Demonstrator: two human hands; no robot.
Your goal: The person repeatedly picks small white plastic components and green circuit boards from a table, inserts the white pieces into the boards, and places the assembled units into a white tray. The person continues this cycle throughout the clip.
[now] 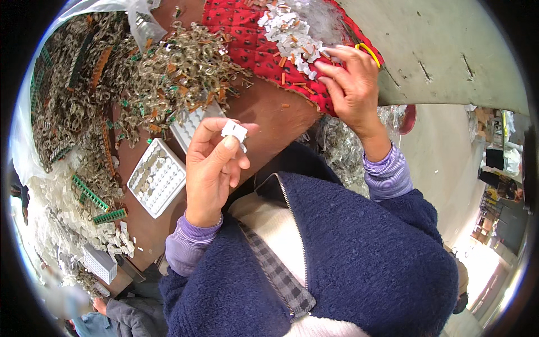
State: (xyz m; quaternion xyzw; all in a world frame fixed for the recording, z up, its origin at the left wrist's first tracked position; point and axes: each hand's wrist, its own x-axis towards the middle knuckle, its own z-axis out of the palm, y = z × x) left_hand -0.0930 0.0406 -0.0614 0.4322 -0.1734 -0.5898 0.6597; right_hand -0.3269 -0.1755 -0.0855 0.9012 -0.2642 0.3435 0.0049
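Note:
Between the thumb and fingers of my left hand point(210, 168) is a small white plastic piece point(234, 131), raised above the brown tabletop point(281, 109). My right hand point(353, 84) reaches over a red cloth with dark spots point(238, 42). Its fingers are apart, with the tips at the edge of a heap of small white plastic pieces point(286, 31). Short orange-brown strips point(297, 84) lie among and beside that heap. A yellow looped handle point(369, 54) shows just behind my right hand's knuckles.
A large heap of metal clips point(174, 73) with green and orange strips covers the table's left side. Near my left hand stands a white tray of round pieces point(157, 177). Lower left are clear plastic parts point(56, 208), a white basket point(100, 263) and another person's grey sleeve point(135, 317).

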